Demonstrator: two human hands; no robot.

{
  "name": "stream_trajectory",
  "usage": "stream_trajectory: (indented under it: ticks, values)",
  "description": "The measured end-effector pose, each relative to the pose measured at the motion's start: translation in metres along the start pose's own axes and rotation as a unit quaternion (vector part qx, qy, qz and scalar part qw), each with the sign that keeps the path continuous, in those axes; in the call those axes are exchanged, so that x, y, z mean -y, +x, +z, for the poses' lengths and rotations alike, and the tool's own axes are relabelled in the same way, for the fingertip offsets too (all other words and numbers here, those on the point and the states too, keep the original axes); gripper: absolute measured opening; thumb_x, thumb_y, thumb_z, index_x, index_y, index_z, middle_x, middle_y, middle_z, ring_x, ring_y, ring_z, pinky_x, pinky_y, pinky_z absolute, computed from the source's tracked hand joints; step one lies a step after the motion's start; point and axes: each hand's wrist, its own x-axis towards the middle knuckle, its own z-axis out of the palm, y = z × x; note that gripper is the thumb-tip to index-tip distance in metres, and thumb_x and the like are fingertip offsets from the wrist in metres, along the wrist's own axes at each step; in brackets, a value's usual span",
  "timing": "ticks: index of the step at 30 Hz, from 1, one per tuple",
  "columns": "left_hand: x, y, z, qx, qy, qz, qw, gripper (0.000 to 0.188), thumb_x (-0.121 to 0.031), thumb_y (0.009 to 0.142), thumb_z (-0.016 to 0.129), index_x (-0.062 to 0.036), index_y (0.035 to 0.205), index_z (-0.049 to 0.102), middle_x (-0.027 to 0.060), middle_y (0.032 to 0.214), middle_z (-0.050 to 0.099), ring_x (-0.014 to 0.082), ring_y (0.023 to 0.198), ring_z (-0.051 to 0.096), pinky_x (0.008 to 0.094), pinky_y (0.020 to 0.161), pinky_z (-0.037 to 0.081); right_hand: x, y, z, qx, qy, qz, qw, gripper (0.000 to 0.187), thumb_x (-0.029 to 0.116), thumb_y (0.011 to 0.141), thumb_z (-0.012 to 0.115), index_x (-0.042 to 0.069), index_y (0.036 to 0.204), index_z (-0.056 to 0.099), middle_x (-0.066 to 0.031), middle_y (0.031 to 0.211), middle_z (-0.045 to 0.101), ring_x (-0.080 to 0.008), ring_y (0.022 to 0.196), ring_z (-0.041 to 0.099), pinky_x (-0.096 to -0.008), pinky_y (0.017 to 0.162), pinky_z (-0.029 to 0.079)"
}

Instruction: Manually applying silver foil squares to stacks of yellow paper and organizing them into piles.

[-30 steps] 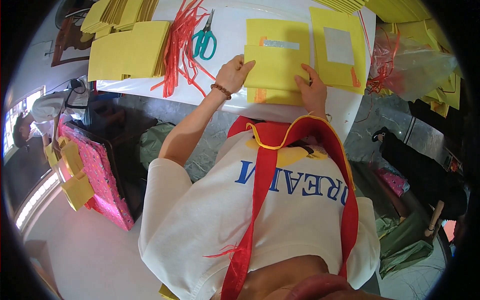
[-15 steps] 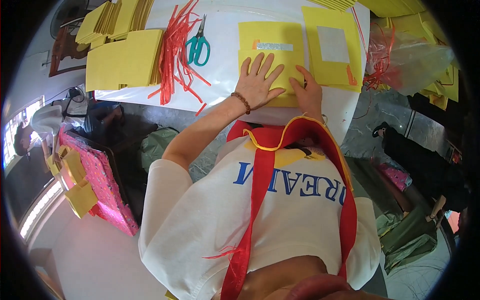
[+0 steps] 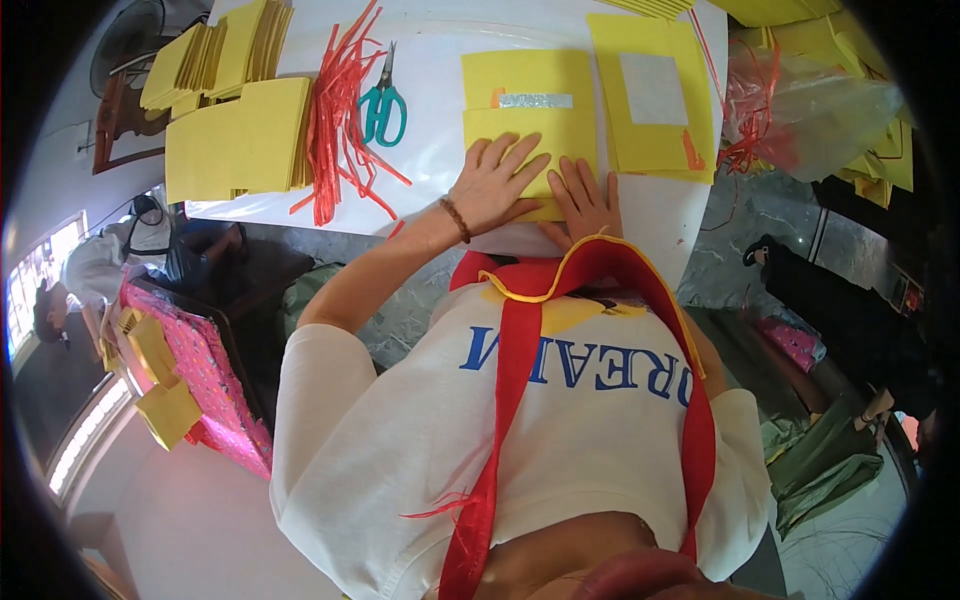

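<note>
Farthest to the left of the left hand, a yellow stack (image 3: 235, 140) is seen, its loose layers fanned at the top. Nearer, also to the left and reaching up beyond the fingers, a bunch of red strips (image 3: 338, 110) is spread, and between it and the hand, farther from the body, scissors (image 3: 384, 114) with green handles are laid on the white table (image 3: 430, 80).

The left hand (image 3: 494, 190) is held open, palm down, its fingers spread; nothing is gripped. Under its fingers lies the yellow folder (image 3: 530, 125), whose shorter front layer is set over a taller back; beyond the fingertips, a silver strip (image 3: 535, 101) is seen across it. By its look, the folder is judged light and thin, card-stiff yet easily creased, and apt to be slid on the glossy tabletop. It is best taken by the two side edges, thumbs on top, with the silver strip left untouched.

At the folder's near right part, the right hand (image 3: 584, 203) is laid open and flat, nothing grasped. Beyond it to the right, a second folder (image 3: 697, 130) with a white patch is placed, and farthest right, a clear bag (image 3: 815, 115) is seen.
</note>
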Motion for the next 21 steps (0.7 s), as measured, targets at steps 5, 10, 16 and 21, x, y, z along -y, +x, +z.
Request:
stream_trajectory:
  ticks: [5,10,16,21]
  values:
    - [-0.013,0.001,0.005,-0.027,0.142,0.053,0.988,0.053,-0.022,0.072,0.059,-0.0016,0.119,0.048,0.0205,0.12,0.048,0.0305,0.101,0.049,0.0407,0.081,0.041,-0.006,0.0,0.002,-0.006,0.038,-0.015,0.999,0.062,0.038,0.079,0.058,0.009,0.13,0.038,-0.0105,0.139,0.032,-0.028,0.129,0.028,-0.0542,0.103,0.017]
    - [-0.016,0.008,0.003,-0.045,0.177,0.077,0.98,0.045,-0.015,0.073,0.052,0.0019,0.115,0.051,0.0256,0.108,0.054,0.0298,0.09,0.055,0.0379,0.074,0.046,-0.021,0.005,-0.02,-0.041,0.337,0.056,0.939,0.053,0.028,0.086,0.05,0.004,0.131,0.035,-0.0168,0.137,0.033,-0.0321,0.126,0.032,-0.0444,0.104,0.021]
    - [0.081,0.043,-0.08,0.081,-0.235,-0.094,0.964,0.031,-0.014,0.083,0.056,-0.003,0.112,0.054,0.0139,0.079,0.062,0.0241,0.064,0.059,0.0332,0.059,0.048,-0.007,0.019,-0.01,-0.213,0.392,0.025,0.895,0.053,0.027,0.09,0.044,-0.002,0.133,0.03,-0.0242,0.135,0.033,-0.0362,0.125,0.032,-0.0425,0.102,0.026]
    - [0.169,0.131,-0.135,-0.275,-0.084,-0.142,0.947,0.03,-0.01,0.083,0.051,-0.0103,0.113,0.055,0.012,0.086,0.063,0.0284,0.075,0.057,0.0365,0.067,0.046,-0.015,0.022,0.014,-0.182,0.216,0.008,0.959,0.051,0.024,0.084,0.052,0.001,0.128,0.037,-0.0202,0.131,0.038,-0.0372,0.121,0.036,-0.0472,0.1,0.028]
